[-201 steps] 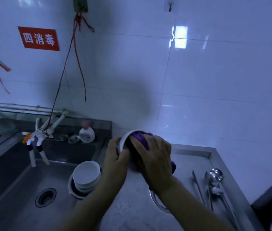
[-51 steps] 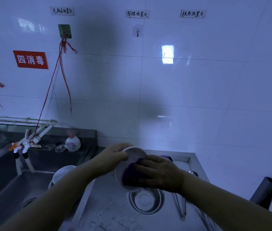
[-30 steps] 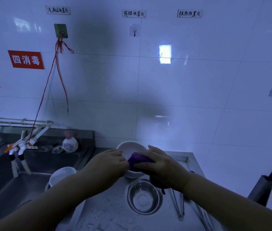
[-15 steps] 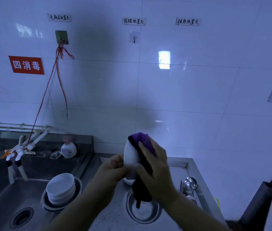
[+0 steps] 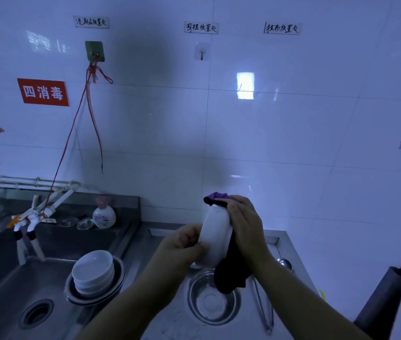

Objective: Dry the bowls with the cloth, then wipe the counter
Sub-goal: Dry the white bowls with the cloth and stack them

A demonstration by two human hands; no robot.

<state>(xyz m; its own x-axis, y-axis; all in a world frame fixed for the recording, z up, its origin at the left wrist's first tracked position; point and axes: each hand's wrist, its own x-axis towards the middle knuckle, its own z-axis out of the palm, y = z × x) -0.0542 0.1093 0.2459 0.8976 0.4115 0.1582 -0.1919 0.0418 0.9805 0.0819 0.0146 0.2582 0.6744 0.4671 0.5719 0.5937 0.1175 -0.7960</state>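
White bowl (image 5: 215, 238) is held up on edge above the steel counter (image 5: 170, 322), w/ its outside facing the camera. Left hand (image 5: 184, 244) grips the bowl's left side, fingers curled on it. Right hand (image 5: 246, 229) clasps the purple cloth (image 5: 228, 273) against the bowl's right side; cloth pokes out over the top rim & hangs down dark below the bowl. Directly under the hanging cloth sits a steel bowl (image 5: 213, 303) on the counter, w/ tongs (image 5: 264, 312) just to its right & a ladle (image 5: 284, 263) further back. In the sink (image 5: 5, 290) at left: stack of white bowls (image 5: 93, 271) nested in a metal basin (image 5: 96, 296), near the drain (image 5: 36, 314). Soap bottle (image 5: 104, 217) stands on the ledge behind the sink, taps (image 5: 30, 218) to its left. Red sign (image 5: 43, 92) on the tiled wall.
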